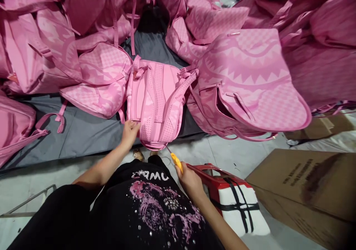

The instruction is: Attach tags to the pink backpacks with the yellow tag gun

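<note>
With the left hand pinching the lower corner of the pink backpack, which lies strap-side up just beyond its fingers, and the right hand closed around yellow-handled snips (tip close under the bag's hem), a slip could nick fabric or the left fingers.

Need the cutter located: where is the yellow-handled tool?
Head view, low centre: the yellow-handled tool is held in the right hand, its tip just below the bottom edge of the pink backpack, left of the red-framed stool.
</note>
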Demonstrator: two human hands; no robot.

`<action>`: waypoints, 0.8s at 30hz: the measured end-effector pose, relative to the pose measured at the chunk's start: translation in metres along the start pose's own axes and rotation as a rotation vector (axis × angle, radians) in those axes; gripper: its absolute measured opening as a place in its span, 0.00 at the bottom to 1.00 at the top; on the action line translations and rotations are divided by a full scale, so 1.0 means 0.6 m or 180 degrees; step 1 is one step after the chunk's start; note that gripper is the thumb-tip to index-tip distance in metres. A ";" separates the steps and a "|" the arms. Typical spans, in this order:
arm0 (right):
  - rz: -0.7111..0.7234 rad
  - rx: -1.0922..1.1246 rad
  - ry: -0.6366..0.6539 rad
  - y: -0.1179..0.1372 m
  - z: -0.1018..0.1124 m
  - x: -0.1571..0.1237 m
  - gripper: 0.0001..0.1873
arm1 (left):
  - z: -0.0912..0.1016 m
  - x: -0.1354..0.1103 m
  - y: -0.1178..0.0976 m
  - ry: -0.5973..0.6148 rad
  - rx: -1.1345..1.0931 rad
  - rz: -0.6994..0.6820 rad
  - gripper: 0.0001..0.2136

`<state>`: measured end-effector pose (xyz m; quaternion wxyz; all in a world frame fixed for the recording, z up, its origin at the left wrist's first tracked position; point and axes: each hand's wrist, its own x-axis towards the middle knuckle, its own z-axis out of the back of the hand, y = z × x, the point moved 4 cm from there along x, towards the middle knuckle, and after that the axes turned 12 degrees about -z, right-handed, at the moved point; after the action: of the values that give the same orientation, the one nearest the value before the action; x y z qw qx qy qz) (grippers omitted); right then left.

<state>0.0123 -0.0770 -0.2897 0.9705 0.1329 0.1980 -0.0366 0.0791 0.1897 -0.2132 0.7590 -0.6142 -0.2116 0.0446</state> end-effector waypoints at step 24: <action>0.1908 0.1808 -0.2521 -0.029 0.040 -0.065 0.21 | -0.139 -0.008 -0.116 -0.0381 -0.1284 -0.0846 0.21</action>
<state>-0.0168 -0.0996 -0.2576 0.8648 0.4149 -0.2447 0.1414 0.0928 0.0952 -0.1612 0.6063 -0.7163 -0.3398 -0.0624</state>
